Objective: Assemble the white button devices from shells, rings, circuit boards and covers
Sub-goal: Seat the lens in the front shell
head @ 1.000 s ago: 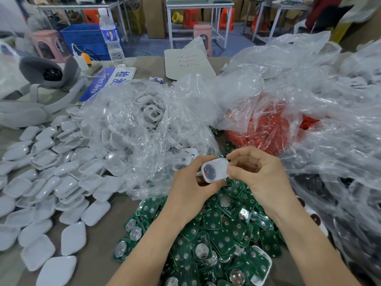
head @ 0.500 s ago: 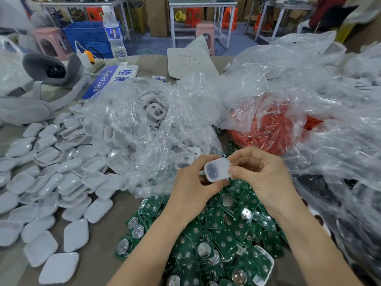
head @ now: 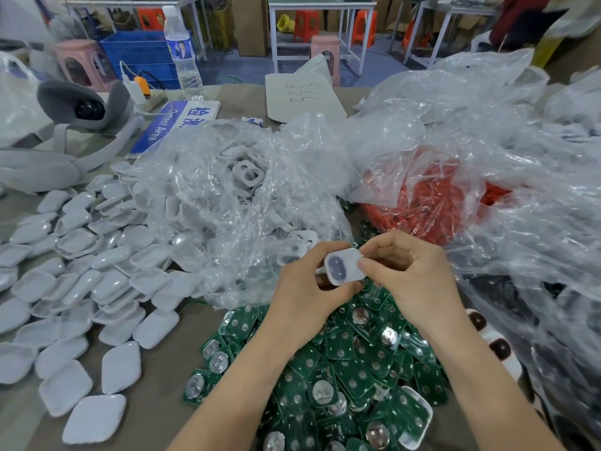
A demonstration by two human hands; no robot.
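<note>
Between both hands sits a white button shell [head: 344, 266] with two dark round openings facing me. My left hand [head: 304, 292] grips its left side and underside. My right hand [head: 405, 275] pinches its right edge with curled fingers. Below the hands lies a heap of green circuit boards [head: 344, 382] with round metal contacts. White covers [head: 81, 278] are spread over the table's left side. A clear bag of white shells and rings [head: 227, 203] lies behind the hands, and a bag of orange rings [head: 426, 203] sits to the right.
Crumpled clear plastic bags [head: 520, 177] fill the right side. A grey headset [head: 81, 112], a water bottle [head: 182, 53], a blue sign [head: 169, 125] and a white card [head: 302, 96] lie at the back. A white shell [head: 419, 424] rests on the boards near me.
Both hands hold the same shell throughout. The shell has turned slightly, now showing two dark openings instead of one.
</note>
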